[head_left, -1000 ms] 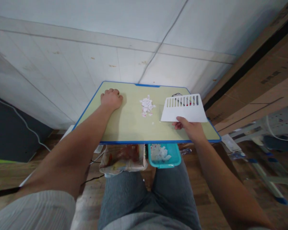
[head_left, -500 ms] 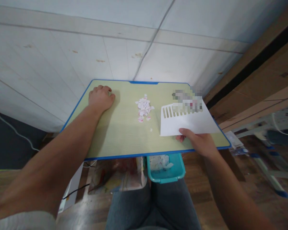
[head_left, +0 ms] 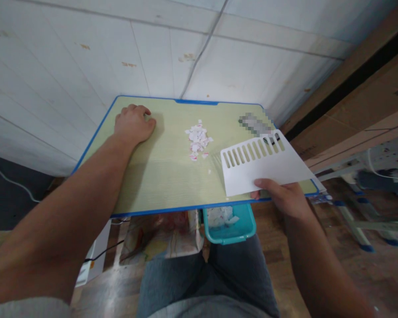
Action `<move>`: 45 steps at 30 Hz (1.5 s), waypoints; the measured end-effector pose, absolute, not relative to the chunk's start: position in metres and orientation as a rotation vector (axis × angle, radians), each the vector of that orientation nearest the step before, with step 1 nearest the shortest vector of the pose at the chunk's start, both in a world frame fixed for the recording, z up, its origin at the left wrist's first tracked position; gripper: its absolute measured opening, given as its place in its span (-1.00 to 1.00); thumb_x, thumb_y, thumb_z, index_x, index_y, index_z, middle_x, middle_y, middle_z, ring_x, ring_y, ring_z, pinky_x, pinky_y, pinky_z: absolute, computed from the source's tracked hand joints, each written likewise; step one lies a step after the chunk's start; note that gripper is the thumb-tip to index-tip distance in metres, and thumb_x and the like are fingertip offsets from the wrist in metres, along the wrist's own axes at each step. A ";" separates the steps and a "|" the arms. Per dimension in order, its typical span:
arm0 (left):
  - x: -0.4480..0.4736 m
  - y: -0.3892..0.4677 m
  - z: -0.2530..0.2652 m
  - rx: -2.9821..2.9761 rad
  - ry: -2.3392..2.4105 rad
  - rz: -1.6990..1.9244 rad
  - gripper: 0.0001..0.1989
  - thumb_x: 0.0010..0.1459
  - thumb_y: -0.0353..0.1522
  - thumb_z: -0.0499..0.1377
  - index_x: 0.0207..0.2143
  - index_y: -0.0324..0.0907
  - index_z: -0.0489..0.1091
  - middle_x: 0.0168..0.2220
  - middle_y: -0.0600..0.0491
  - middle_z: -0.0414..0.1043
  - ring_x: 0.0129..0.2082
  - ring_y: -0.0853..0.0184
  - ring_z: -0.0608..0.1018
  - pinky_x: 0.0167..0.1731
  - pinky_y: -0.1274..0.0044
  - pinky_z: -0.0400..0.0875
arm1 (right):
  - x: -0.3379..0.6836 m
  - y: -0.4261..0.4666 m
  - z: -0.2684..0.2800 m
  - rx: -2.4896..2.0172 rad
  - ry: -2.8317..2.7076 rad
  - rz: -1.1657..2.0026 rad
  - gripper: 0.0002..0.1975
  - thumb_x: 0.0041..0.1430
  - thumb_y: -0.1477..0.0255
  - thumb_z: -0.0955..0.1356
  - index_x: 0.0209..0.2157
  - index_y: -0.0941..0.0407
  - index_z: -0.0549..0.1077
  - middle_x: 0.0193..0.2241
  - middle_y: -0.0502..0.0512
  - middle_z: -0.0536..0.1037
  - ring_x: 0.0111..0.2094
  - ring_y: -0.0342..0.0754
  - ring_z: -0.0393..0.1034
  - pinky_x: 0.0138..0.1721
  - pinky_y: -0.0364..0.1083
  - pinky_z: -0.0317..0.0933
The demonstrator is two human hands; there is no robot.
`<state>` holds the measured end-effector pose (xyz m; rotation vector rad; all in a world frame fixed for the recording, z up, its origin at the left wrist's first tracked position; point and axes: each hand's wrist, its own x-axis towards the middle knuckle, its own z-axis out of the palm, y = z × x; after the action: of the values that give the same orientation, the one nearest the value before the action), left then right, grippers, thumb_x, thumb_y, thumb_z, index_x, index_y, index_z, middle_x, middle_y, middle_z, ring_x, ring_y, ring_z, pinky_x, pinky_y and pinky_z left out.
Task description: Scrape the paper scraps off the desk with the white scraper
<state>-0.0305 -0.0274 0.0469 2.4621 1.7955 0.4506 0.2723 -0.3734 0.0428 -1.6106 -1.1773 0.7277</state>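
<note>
My right hand (head_left: 280, 194) pinches the near edge of a flat white slotted sheet (head_left: 247, 179), thumb on top and fingers underneath. The sheet has a row of long slots along its far edge and is held tilted over the right part of the table. To its left, a small heap of torn white paper scraps (head_left: 199, 138), some with pink marks, lies on the pale yellow tabletop (head_left: 159, 176). My left hand (head_left: 134, 123) rests on the far left of the table, loosely curled with the thumb apart, holding nothing visible.
A turquoise basket (head_left: 230, 236) with white paper pieces sits below the table's near edge. On the far right of the tabletop lies a blurred-out object (head_left: 255, 123). A white wall stands behind, cardboard boxes (head_left: 351, 88) at the right.
My right hand and the slotted sheet have moved slightly right and nearer, and the sheet has turned so its right side points farther away. My left hand stays in place on the table.
</note>
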 end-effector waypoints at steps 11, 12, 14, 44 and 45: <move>-0.035 -0.018 0.037 2.356 1.663 0.658 -0.45 0.48 -0.04 0.21 0.34 -0.13 0.56 0.44 -0.12 0.48 0.49 -0.26 0.36 0.50 -0.03 0.22 | 0.277 -0.377 0.039 -1.603 -1.167 0.711 -0.61 0.28 0.21 0.55 -0.62 -0.03 0.61 -0.59 0.11 0.62 -0.48 0.13 0.55 -0.24 0.12 0.57; -0.036 -0.016 0.035 2.355 1.654 0.665 -0.42 0.47 0.00 0.20 0.33 -0.13 0.57 0.44 -0.12 0.48 0.49 -0.27 0.36 0.50 -0.03 0.21 | 0.275 -0.374 0.040 -1.632 -1.163 0.687 -0.59 0.29 0.18 0.55 -0.63 -0.03 0.61 -0.58 0.12 0.64 -0.47 0.14 0.56 -0.24 0.12 0.58; -0.036 -0.014 0.034 2.352 1.643 0.668 -0.37 0.46 0.08 0.18 0.32 -0.13 0.58 0.44 -0.12 0.48 0.49 -0.28 0.34 0.51 -0.02 0.20 | 0.269 -0.366 0.042 -1.664 -1.153 0.627 -0.56 0.32 0.13 0.54 -0.61 -0.02 0.62 -0.55 0.14 0.67 -0.46 0.13 0.57 -0.25 0.10 0.58; -0.036 -0.016 0.039 2.352 1.648 0.557 -0.27 0.32 0.03 0.32 0.44 -0.05 0.48 0.50 -0.12 0.42 0.59 -0.29 0.24 0.58 0.01 0.11 | 0.264 -0.364 0.041 -1.699 -1.196 0.609 -0.54 0.30 0.05 0.59 -0.58 -0.01 0.60 -0.55 0.11 0.67 -0.50 0.12 0.58 -0.35 0.06 0.54; -0.035 -0.017 0.040 2.349 1.655 0.555 -0.28 0.32 0.00 0.32 0.45 -0.05 0.48 0.51 -0.11 0.42 0.59 -0.28 0.25 0.58 0.02 0.11 | 0.265 -0.369 0.042 -1.706 -1.165 0.621 -0.56 0.28 0.06 0.61 -0.57 -0.01 0.61 -0.56 0.11 0.67 -0.50 0.13 0.58 -0.37 0.07 0.54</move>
<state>-0.0347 -0.0175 0.0399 2.3489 1.6552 0.5555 0.2654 -0.3693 0.0416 -1.7062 -1.1655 0.6206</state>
